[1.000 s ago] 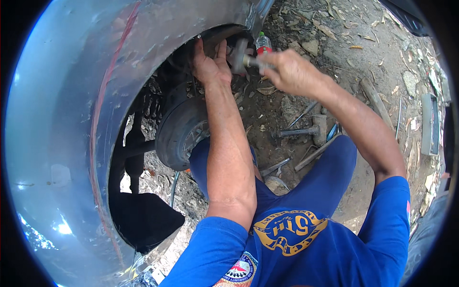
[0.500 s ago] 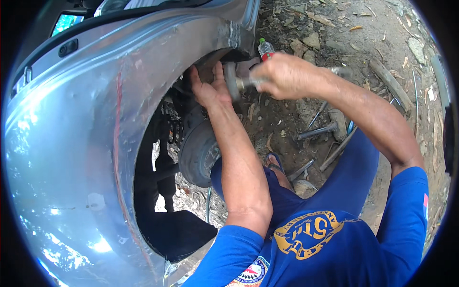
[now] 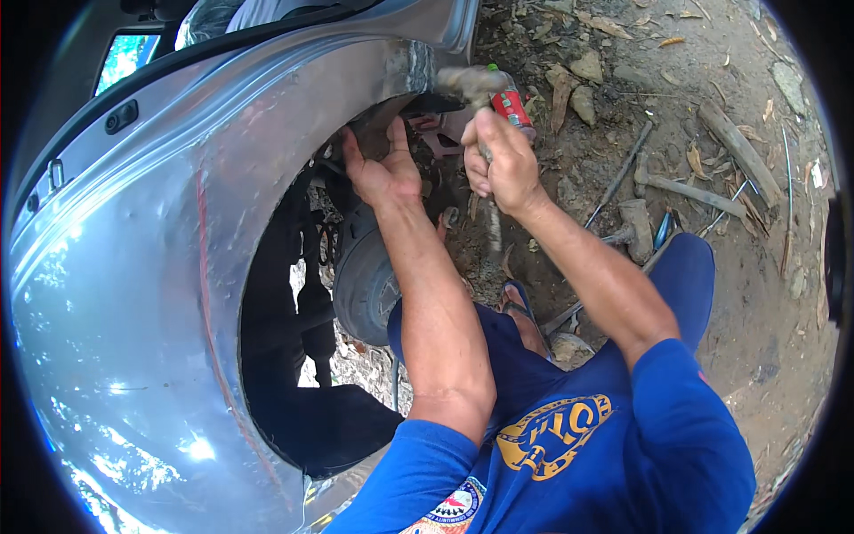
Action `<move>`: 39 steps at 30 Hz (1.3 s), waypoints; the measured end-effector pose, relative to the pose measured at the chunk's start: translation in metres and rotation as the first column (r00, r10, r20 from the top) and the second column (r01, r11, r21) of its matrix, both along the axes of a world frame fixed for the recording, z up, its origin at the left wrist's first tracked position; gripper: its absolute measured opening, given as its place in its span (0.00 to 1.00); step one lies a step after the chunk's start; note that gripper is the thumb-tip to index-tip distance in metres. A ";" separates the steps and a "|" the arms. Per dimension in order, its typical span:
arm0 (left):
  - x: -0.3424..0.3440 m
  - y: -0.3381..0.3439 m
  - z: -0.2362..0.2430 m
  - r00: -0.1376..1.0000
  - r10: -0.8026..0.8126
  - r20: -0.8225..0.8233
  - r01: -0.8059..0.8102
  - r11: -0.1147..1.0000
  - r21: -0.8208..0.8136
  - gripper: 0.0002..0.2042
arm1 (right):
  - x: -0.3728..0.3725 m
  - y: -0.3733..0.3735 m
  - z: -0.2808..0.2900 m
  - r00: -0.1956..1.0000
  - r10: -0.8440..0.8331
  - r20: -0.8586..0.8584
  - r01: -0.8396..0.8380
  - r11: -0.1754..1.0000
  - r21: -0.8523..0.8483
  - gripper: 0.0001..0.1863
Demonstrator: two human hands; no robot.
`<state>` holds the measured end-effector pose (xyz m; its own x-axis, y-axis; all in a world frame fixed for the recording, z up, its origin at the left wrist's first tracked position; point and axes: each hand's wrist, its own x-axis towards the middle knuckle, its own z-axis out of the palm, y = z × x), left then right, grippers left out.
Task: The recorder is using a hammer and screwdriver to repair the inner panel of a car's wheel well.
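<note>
My left hand [image 3: 389, 175] is palm up under the top edge of the silver car panel's wheel arch [image 3: 116, 294], fingers spread and raised against the inner metal, with their tips partly behind the edge. My right hand [image 3: 501, 163] grips a hammer by its handle; the blurred hammer head [image 3: 467, 84] is raised just right of the arch's upper corner. Behind it lies a plastic bottle [image 3: 512, 105] with a red label and green cap. Below my left hand, inside the dark opening, is a round wheel hub part [image 3: 356, 276], partly hidden by my forearm.
On the dirt to the right lie another hammer [image 3: 639, 230], several metal bars and tools [image 3: 692, 191], a piece of wood [image 3: 738, 153], stones [image 3: 585, 67] and dry leaves. The car's body fills the left side. My bent legs and sandalled foot [image 3: 525, 320] are below.
The hammer in my right hand has swung upward, its handle now nearly upright, and my right forearm has dropped leftward. My left hand stays under the arch. The view has shifted, showing more of the car.
</note>
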<state>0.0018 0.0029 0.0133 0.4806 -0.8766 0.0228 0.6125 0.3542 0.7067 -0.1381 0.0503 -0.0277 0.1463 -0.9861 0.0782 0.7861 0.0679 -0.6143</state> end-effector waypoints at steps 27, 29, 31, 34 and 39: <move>0.001 -0.001 0.001 0.999 0.042 -0.032 -0.042 0.999 0.006 0.16 | 0.003 -0.001 0.012 0.977 0.066 -0.204 -0.083 0.994 -0.077 0.22; -0.006 0.005 -0.001 0.994 0.072 -0.088 -0.070 0.997 0.028 0.17 | -0.009 0.002 0.004 0.953 0.063 -0.296 -0.096 0.990 -0.100 0.22; -0.013 0.005 0.000 0.982 0.151 -0.112 -0.146 0.988 0.050 0.17 | -0.022 0.014 -0.007 0.927 0.055 -0.370 -0.097 0.991 -0.095 0.21; -0.016 0.003 -0.006 0.966 0.152 -0.208 -0.150 0.988 0.027 0.18 | -0.055 0.031 -0.033 0.837 0.074 -0.543 -0.122 0.991 -0.052 0.20; -0.011 0.010 0.002 0.940 0.276 -0.200 -0.282 0.959 0.002 0.18 | -0.137 0.065 -0.051 0.597 0.030 -0.802 -0.051 0.999 0.000 0.21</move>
